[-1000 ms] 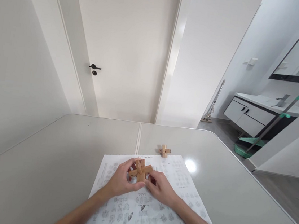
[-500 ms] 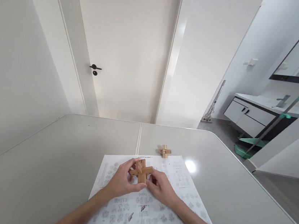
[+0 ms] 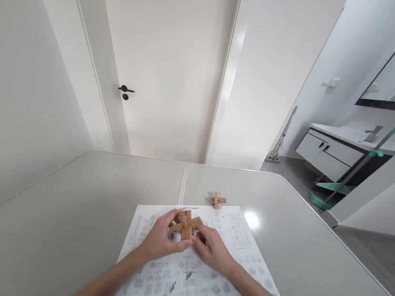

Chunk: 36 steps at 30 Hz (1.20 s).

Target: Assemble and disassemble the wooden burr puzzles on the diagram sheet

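Observation:
A wooden cross-shaped puzzle [image 3: 185, 226] made of interlocked sticks is held just above a printed sheet of diagrams [image 3: 193, 272]. My left hand [image 3: 159, 239] grips it from the left, thumb underneath and fingers curled over the top. My right hand [image 3: 213, 250] pinches its right side with bent fingers. A second, smaller wooden cross puzzle [image 3: 217, 200] lies on the grey table [image 3: 67, 209] just beyond the sheet's far edge, untouched.
The table has a seam down its middle and a rounded far right corner. Behind it stand a white door with a black handle [image 3: 126, 90] and white walls. At right are a vanity cabinet [image 3: 330, 152], a mirror and a green mop [image 3: 357, 165].
The puzzle turned slightly between my fingers and sits a little lower; both hands stay on it in nearly the same place.

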{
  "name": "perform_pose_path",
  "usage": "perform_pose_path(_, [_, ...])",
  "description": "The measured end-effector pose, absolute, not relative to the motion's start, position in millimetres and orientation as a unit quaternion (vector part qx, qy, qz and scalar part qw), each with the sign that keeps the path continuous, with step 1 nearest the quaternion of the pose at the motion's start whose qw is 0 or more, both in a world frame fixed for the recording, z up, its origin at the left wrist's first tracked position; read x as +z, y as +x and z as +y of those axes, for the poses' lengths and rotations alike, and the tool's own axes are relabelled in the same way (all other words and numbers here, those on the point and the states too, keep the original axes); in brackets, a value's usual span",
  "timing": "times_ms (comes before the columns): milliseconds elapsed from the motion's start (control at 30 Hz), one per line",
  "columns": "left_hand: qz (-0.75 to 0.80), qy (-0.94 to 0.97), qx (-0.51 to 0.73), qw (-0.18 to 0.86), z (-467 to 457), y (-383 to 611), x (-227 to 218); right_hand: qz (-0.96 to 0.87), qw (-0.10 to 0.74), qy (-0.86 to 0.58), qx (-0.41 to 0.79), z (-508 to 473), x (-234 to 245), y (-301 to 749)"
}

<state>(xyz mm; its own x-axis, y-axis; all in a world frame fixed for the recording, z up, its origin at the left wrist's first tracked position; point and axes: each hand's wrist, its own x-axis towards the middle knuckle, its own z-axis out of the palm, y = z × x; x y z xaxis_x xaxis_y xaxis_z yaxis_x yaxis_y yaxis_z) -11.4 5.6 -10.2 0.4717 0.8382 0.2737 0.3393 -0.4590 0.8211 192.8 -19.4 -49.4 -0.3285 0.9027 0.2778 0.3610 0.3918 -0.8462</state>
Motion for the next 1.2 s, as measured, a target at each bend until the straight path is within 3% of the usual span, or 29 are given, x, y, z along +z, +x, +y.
perform_pose_path(867, [0.453, 0.737, 0.372, 0.337, -5, 1, -9, -0.723, 0.393, -0.448, 0.350, -21, -39, 189])
perform_pose_path(1200, [0.403, 0.740, 0.351, 0.408, -1, -2, -3, -0.699, 0.395, -0.455, 0.386, -19, -43, 190])
